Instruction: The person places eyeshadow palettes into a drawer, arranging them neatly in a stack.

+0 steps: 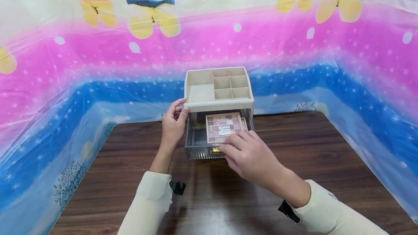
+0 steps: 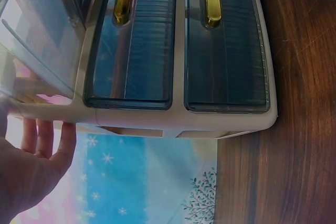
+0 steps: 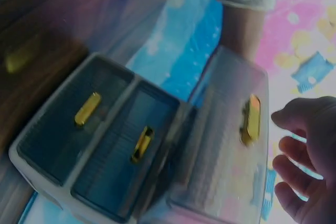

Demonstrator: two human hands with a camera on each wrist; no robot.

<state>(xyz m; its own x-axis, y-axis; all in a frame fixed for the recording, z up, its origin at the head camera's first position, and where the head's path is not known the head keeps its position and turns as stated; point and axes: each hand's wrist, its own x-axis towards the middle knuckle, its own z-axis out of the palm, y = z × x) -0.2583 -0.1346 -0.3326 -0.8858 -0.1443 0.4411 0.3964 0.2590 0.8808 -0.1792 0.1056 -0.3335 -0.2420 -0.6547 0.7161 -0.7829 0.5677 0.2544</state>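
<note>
A cream drawer organizer (image 1: 219, 105) stands on the table, its clear top drawer (image 1: 197, 151) pulled out. An eyeshadow palette (image 1: 215, 128) lies in that drawer, partly over another flat item at its right. My left hand (image 1: 173, 128) grips the organizer's upper left side, thumb toward the front; the left wrist view shows several fingers against the side wall. Above the drawer's front edge is my right hand (image 1: 256, 159), next to the gold handle (image 1: 215, 149). In the right wrist view its loosely bent fingers (image 3: 294, 153) stand apart from the handle, holding nothing visible.
Two lower drawers (image 2: 139, 51) with gold handles are closed. Divided compartments (image 1: 230, 82) form the organizer's top. The dark wooden table (image 1: 130, 162) spreads around it, and a printed cloth (image 1: 156, 53) hangs behind and at both sides.
</note>
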